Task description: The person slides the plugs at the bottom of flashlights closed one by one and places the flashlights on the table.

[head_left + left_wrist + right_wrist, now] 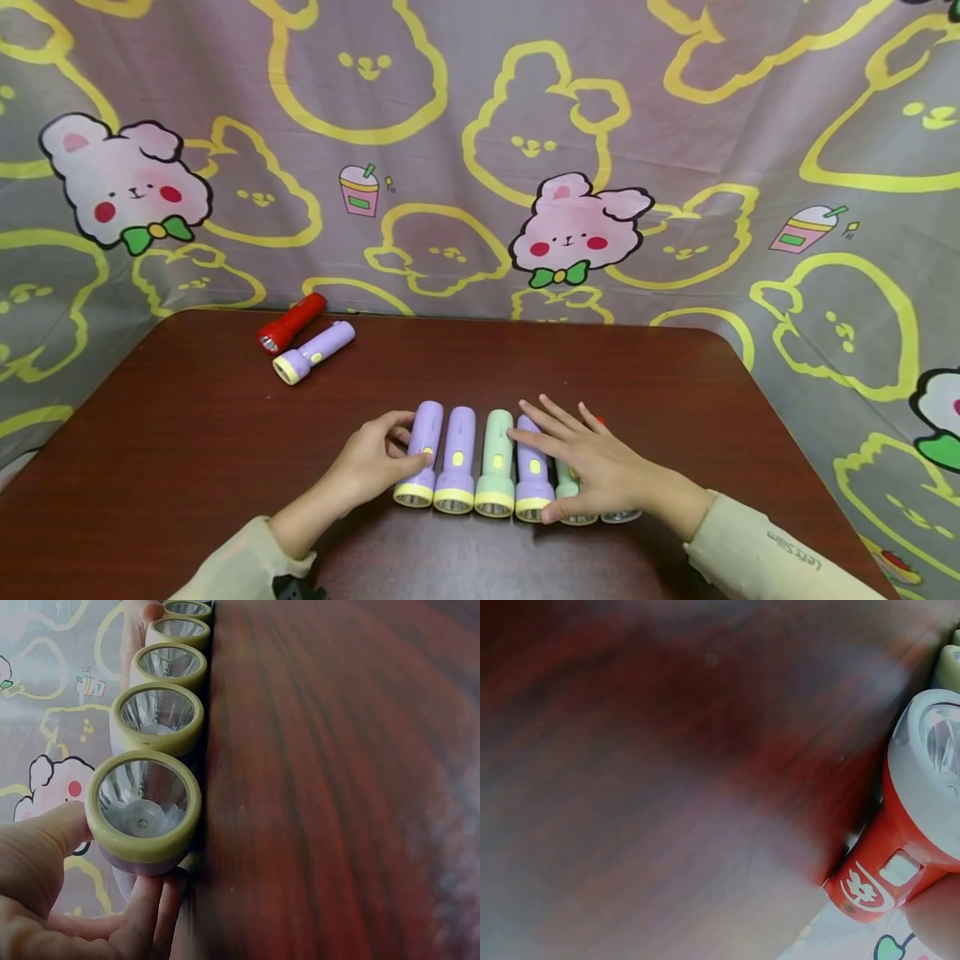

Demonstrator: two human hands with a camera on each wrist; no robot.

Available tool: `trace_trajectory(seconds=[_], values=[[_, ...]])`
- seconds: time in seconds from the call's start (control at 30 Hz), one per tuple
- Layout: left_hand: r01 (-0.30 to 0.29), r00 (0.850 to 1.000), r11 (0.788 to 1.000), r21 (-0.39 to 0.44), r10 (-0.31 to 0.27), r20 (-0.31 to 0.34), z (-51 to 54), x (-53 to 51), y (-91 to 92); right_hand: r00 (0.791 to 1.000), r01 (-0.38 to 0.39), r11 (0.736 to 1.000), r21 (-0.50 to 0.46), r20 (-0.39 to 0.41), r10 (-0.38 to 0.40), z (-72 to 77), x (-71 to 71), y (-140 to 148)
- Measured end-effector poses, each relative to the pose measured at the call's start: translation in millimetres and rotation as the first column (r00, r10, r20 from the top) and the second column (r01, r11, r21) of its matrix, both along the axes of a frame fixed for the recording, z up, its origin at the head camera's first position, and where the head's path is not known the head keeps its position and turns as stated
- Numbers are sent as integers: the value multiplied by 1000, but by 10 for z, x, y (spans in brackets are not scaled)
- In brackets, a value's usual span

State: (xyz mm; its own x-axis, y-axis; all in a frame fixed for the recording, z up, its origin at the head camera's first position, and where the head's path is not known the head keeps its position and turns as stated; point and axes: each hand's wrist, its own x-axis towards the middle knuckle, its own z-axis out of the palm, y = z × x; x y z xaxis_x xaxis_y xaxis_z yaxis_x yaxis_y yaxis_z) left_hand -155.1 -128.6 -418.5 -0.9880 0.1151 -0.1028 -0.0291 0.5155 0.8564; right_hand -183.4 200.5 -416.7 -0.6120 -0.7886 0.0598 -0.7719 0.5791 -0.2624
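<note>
Several flashlights lie side by side in a row, lens ends toward me. At the left end my left hand grips a purple flashlight, thumb on top and fingers at its side; its yellow-rimmed lens shows in the left wrist view. To its right come another purple flashlight, a green flashlight and a third purple flashlight. My right hand spreads its fingers over the right part of the row, partly hiding a second green flashlight and a red flashlight with a white head.
Toward the back left of the brown table lie a red flashlight and a purple flashlight, close together and slanted. A patterned cloth hangs behind the table and along its sides.
</note>
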Motion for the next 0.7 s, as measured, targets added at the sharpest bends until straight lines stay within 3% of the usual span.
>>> trace_trajectory(seconds=[0.37,0.53,0.7], values=[[61,998,997,-54,-61,-4,52,-5,-63,1000,1,1000,9,-16,-1,-8,3,1],[85,995,996,22,-87,57,59,11,-123,1000,-3,1000,12,-16,4,-6,0,6],[119,990,991,58,-123,68,26,-4,-164,1000,-2,1000,13,-3,2,-13,-4,1]])
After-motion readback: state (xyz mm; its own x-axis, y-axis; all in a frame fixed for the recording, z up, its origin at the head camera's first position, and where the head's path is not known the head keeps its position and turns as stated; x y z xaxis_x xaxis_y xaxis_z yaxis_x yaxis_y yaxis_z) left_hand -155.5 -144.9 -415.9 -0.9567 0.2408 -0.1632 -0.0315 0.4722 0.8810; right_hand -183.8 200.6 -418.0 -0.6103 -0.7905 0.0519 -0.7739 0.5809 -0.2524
